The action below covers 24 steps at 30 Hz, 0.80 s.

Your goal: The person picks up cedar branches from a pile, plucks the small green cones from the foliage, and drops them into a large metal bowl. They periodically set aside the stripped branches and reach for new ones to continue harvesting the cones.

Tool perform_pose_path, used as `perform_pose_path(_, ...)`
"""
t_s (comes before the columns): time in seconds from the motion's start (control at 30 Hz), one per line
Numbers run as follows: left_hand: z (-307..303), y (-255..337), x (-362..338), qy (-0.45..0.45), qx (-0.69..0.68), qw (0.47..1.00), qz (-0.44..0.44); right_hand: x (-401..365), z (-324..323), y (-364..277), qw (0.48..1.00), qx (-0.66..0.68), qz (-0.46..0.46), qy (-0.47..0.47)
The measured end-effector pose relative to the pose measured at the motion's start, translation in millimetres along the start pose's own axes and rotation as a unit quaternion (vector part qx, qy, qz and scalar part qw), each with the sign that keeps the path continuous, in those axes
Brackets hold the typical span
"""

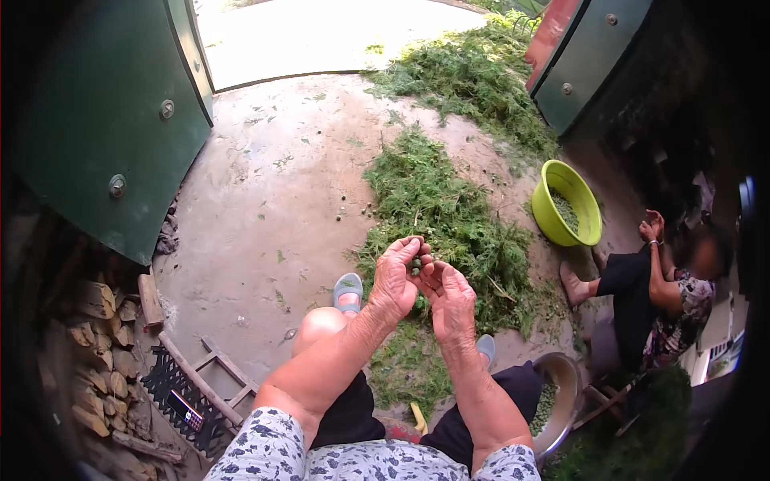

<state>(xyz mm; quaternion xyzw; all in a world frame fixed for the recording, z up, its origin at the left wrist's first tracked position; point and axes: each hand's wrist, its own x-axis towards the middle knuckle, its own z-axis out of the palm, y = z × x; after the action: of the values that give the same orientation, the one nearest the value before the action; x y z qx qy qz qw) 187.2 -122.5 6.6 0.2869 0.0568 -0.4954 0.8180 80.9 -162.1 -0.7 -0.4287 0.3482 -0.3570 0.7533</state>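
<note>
My left hand (pixel 396 276) and my right hand (pixel 451 303) meet in front of me, above a heap of cut green foliage (pixel 441 204). Small dark green berries (pixel 415 266) show between the curled fingers of my left hand. The fingers of my right hand are bent and close against the left fingertips; what they pinch, if anything, is hidden. Beside my right knee stands a metal basin (pixel 565 385) partly filled with small green berries.
A yellow-green tub (pixel 545 210) holding green berries stands to the right. Near it sits another person (pixel 678 297), hands raised. More cut branches (pixel 473 76) lie by the doorway. Stacked firewood (pixel 104 353) and a wooden-framed seat bearing a phone (pixel 186 410) are at left.
</note>
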Motion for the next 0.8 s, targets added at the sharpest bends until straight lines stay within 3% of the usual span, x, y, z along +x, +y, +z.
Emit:
perform_pose_path(0.07,10,-24,-15,0.001,-0.001,1.0,-0.001,-15,-6,-1,0.976,0.21,0.042,-0.024)
perform_pose_path(0.23,32,-68,-59,-0.094,0.181,0.974,0.099,-51,-22,-27,0.949,0.308,0.052,0.046)
perform_pose_path(0.33,43,-89,-85,-0.157,0.34,0.911,0.173,-53,-63,-9,0.939,0.342,0.042,-0.004)
perform_pose_path(0.37,49,-94,-89,-0.18,0.4,0.868,0.233,-70,-55,-38,0.959,0.269,0.021,-0.089)
perform_pose_path(0.4,58,-95,-97,-0.202,0.457,0.816,0.291,-65,-71,-34,0.958,0.273,0.02,-0.089)
perform_pose_path(0.43,69,-98,-107,-0.208,0.431,0.834,0.275,-48,-100,-24,0.931,0.355,0.07,-0.045)
perform_pose_path(0.5,78,-108,-118,-0.262,0.435,0.817,0.273,-32,-129,-21,0.847,0.503,0.169,0.045)
perform_pose_path(0.53,81,-116,-123,-0.288,0.434,0.803,0.289,-47,-131,-24,0.846,0.505,0.168,0.045)
perform_pose_path(0.6,82,-127,-127,-0.374,0.5,0.713,0.319,-108,-94,-68,0.914,0.369,-0.095,-0.137)
perform_pose_path(0.67,83,-147,-134,-0.432,0.513,0.661,0.337,-124,-114,-66,0.926,0.327,-0.146,-0.117)
perform_pose_path(0.73,81,-169,-146,-0.457,0.532,0.616,0.359,-141,-127,-64,0.912,0.381,-0.144,-0.041)
perform_pose_path(0.77,79,-179,-153,-0.466,0.511,0.647,0.321,-151,-132,-73,0.904,0.414,-0.102,0.0)
perform_pose_path(0.8,76,-186,-157,-0.471,0.491,0.676,0.282,-153,-145,-54,0.929,0.314,-0.195,0.026)
